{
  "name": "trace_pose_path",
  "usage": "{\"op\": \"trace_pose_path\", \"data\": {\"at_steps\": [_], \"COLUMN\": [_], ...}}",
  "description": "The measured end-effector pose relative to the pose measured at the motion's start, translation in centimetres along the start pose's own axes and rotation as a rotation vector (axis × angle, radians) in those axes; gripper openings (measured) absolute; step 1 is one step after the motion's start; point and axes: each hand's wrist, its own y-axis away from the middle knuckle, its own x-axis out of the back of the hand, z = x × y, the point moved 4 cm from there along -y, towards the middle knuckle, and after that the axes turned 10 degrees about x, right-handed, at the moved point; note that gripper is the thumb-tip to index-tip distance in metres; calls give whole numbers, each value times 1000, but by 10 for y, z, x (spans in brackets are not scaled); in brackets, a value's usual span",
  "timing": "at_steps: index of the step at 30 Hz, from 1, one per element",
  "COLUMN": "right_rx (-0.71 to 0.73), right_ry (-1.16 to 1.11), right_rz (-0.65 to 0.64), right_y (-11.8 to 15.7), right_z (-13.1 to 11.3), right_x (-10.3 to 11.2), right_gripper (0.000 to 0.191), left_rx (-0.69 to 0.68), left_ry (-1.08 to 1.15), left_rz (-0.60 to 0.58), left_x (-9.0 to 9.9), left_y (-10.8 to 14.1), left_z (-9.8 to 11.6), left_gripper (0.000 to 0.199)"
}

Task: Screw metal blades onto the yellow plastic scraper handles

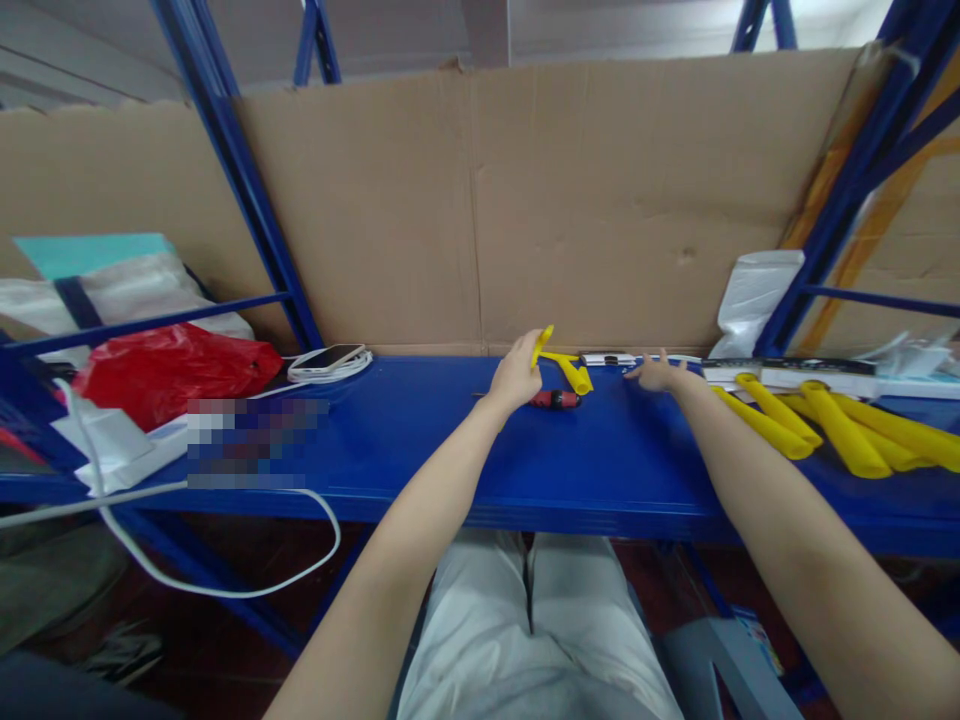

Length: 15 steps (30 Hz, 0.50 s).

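My left hand is closed around a yellow plastic piece, whose narrow end sticks up past the fingers. Just right of it, another yellow part with a wider end shows above the bench; whether the two are joined I cannot tell. Below them lies a red-and-black screwdriver, its thin shaft partly behind my left hand. My right hand has its fingers apart and holds nothing visible. It hovers or rests low over the bench, near a small white-and-dark item and some tiny bits.
Several yellow tubes lie at the right of the blue bench. At the left are a phone on a coiled white cable, a red plastic bag and a power strip. Cardboard walls the back; blue posts flank it.
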Motion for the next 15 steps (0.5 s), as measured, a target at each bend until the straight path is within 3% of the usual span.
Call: {"op": "trace_pose_path", "data": {"at_steps": [3,6,10,15], "right_rx": [-121,-138,-58,141], "right_ry": [-99,-212,-435,-715], "right_rz": [-12,125,251,151], "right_y": [15,23,23,29], "right_z": [-7,-11,-21,-59], "right_x": [3,15,30,37], "right_gripper": [60,66,43,23], "left_rx": [-174,-195,-163,-200], "left_ry": [-207,-397,-579,-656], "left_rz": [-162,-270,-300,-302], "left_x": [-6,-10,-12,-15], "left_y": [9,15,18,20], "left_z": [7,9,9,12], "left_gripper": [71,68,60,55]}}
